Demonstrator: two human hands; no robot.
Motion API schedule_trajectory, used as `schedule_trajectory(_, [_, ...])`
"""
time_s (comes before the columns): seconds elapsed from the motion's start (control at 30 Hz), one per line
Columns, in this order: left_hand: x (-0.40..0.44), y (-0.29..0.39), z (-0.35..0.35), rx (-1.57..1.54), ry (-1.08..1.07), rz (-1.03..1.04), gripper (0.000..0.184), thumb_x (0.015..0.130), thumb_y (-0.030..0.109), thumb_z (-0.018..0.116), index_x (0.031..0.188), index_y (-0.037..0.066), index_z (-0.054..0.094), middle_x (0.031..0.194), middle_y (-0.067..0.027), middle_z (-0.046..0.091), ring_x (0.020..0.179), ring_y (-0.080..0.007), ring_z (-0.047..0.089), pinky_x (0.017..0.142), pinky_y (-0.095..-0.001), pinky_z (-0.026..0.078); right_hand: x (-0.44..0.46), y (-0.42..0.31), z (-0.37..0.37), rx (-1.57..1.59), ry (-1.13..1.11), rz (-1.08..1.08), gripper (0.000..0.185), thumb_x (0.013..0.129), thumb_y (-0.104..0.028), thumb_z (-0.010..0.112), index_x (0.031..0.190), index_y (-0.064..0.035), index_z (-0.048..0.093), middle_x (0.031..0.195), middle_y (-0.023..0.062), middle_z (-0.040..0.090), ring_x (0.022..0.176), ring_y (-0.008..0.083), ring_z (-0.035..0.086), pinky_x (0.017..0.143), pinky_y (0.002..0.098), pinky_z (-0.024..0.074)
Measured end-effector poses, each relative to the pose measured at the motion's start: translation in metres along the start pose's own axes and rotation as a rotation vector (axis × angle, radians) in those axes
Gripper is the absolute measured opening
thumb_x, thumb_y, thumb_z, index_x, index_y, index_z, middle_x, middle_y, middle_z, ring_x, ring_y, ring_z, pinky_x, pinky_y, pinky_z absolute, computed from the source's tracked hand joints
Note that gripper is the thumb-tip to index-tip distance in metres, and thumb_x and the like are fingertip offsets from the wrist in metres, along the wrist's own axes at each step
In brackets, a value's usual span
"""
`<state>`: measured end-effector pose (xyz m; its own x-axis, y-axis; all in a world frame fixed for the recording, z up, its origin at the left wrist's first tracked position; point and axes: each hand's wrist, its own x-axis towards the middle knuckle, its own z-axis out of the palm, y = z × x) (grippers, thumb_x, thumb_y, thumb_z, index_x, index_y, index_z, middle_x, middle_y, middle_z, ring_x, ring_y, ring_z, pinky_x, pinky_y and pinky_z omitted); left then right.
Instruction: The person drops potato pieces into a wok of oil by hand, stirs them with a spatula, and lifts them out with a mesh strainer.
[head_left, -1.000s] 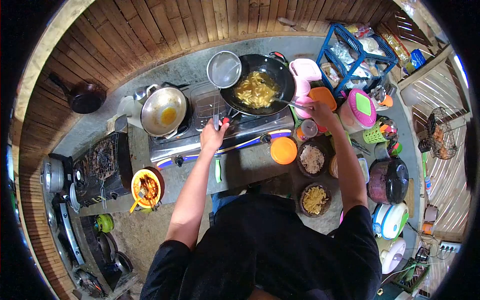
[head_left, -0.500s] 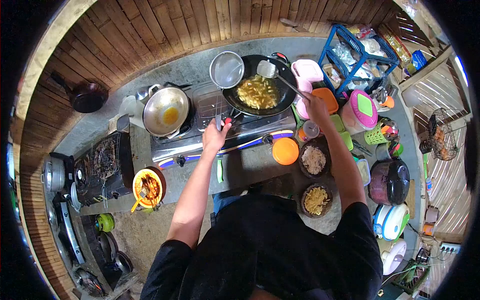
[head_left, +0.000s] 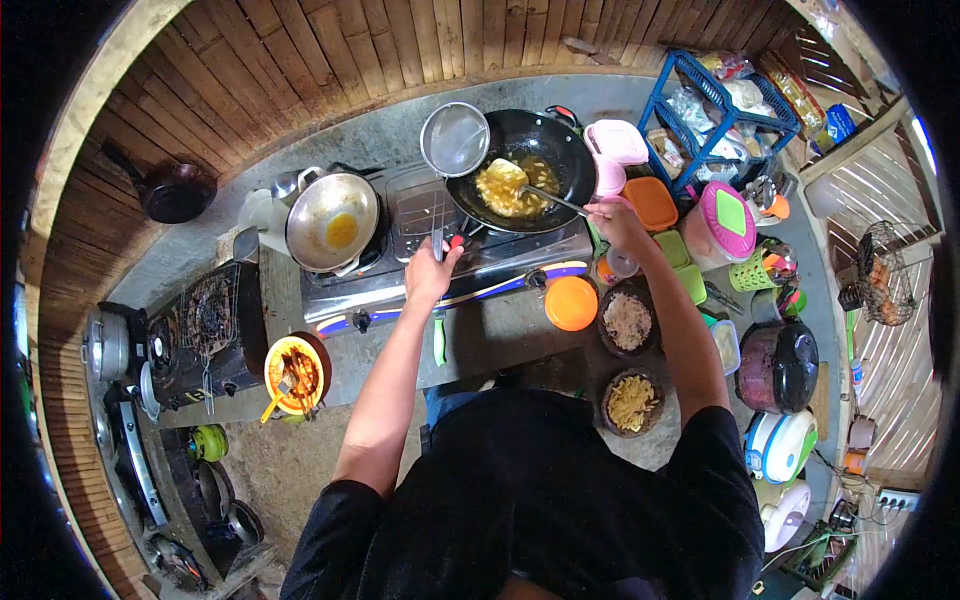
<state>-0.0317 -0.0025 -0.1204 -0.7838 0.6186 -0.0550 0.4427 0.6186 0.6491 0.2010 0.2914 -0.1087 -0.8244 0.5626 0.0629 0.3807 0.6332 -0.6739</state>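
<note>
My left hand point(head_left: 432, 272) is closed around the handle of a round mesh strainer point(head_left: 454, 140), whose basket is at the left rim of the black wok point(head_left: 560, 160). In my right hand point(head_left: 617, 222) is the handle of a metal spatula point(head_left: 508, 174). Its blade is in the wok, among pale yellow pieces of food point(head_left: 505, 200) in oil. The wok stands on the right side of the stove point(head_left: 450, 270). On the left burner sits a lighter metal pan point(head_left: 330, 215) with a little yellow liquid in it.
An orange lid point(head_left: 571, 303), a bowl of pale crumbly food point(head_left: 627, 318) and a bowl of yellow strips point(head_left: 633, 402) stand right of centre. An orange bowl point(head_left: 293, 375) with dark sauce is at the left. A blue rack point(head_left: 715, 150) and pink container point(head_left: 720, 219) are at the right.
The spatula blade was lower in the food, then raised near the wok's back rim, and is now down in the food again. My right hand has moved with it; my left hand has hardly moved.
</note>
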Motion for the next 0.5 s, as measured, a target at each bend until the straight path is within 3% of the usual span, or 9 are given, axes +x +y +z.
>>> schedule_trajectory(0.2, [0.000,0.000,-0.001,-0.006,-0.016,-0.027,0.036,0.081,0.042,0.071,0.094,0.010,0.060,0.087,-0.0186,0.069,0.087,-0.0378,0.066,0.076,-0.0456,0.051,-0.010,-0.007,-0.007,-0.144,0.208,-0.157,0.027,0.088,-0.019,0.060,0.109,-0.0045,0.067,0.087,0.0202,0.068,0.082,0.0342,0.066,0.072,0.0415,0.0512])
schedule_trajectory(0.37, [0.000,0.001,-0.001,-0.008,-0.023,-0.029,0.037,0.081,0.042,0.071,0.096,0.010,0.061,0.087,-0.0188,0.069,0.088,-0.0378,0.066,0.077,-0.0453,0.050,-0.017,-0.018,-0.026,-0.405,0.355,-0.005,0.024,0.087,-0.017,0.059,0.107,-0.0068,0.068,0.087,0.0223,0.067,0.080,0.0389,0.065,0.073,0.0489,0.0513])
schedule_trajectory(0.5, [0.000,0.001,-0.001,0.012,-0.018,-0.036,0.037,0.081,0.043,0.071,0.095,0.010,0.061,0.087,-0.0185,0.069,0.088,-0.0378,0.066,0.077,-0.0453,0.050,-0.024,-0.026,-0.041,-0.464,0.241,0.075,0.023,0.087,-0.018,0.060,0.106,-0.0076,0.068,0.087,0.0228,0.067,0.079,0.0401,0.065,0.073,0.0493,0.0515])
